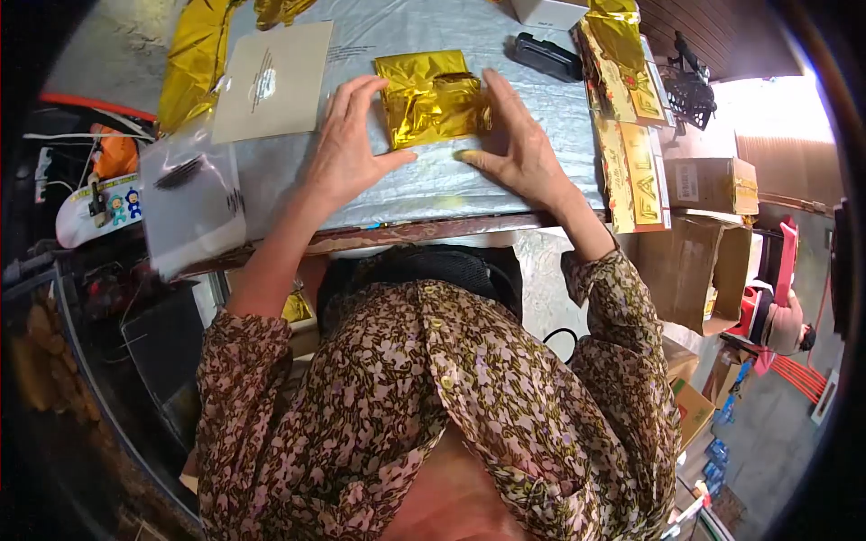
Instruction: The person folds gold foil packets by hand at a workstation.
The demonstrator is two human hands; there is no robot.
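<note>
Flat on the silvery table cover (433,194) lies a folded sheet of shiny gold foil (424,113), with a smaller crumpled layer on its right part. My left hand (349,149) is at the foil's left edge, fingers apart, the index fingertip by its upper left corner. At the right edge is my right hand (523,149), its fingers spread and curved beside the foil. A yellowish mark shows on the right thumb. Neither hand grips anything that I can see.
Left of the foil are a beige sheet (275,86) and a clear plastic sleeve (194,203). A black stapler-like object (548,57) is at the upper right. Printed gold boxes (631,171) line the right table edge, with cardboard boxes (695,261) beyond. More gold foil (196,68) hangs upper left.
</note>
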